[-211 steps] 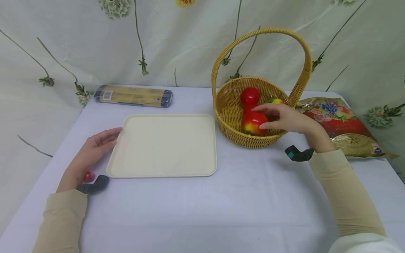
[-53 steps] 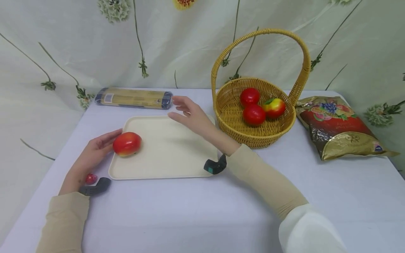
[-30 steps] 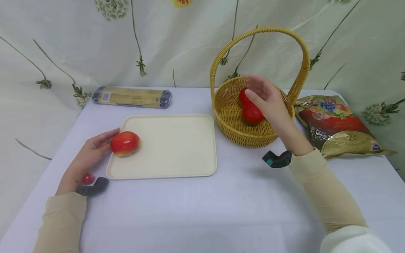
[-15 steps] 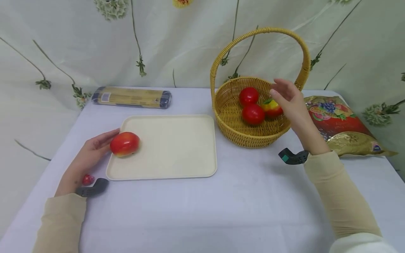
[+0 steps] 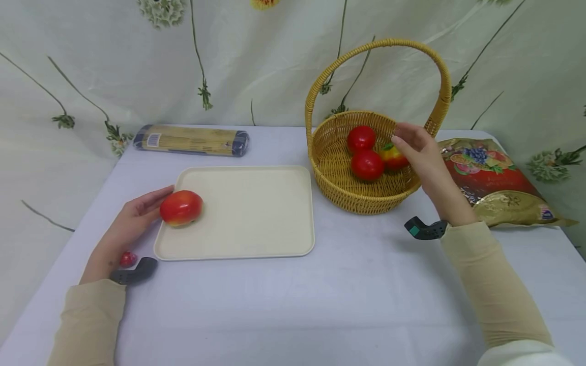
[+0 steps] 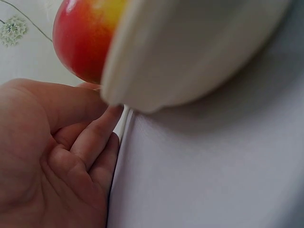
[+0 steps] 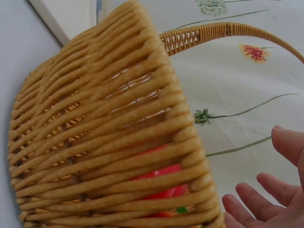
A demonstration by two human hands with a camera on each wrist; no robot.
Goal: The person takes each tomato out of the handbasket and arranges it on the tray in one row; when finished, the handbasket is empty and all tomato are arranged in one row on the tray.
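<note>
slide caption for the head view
Right hand over the rim of a wicker basket of fruit; left hand touching a tray bearing one red fruit.

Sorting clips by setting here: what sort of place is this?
Probably an indoor tabletop staged for recording, judging by the flower-print backdrop behind the white-covered table and the black devices at both wrists. The wider room isn't shown.

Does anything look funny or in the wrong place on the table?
Maybe one thing: a small red lump lies on the white tablecloth near the bare left hand, outside both the rectangular cream tray and the round wicker basket. I can't tell what it is. Nothing looks spilled or broken.
</note>
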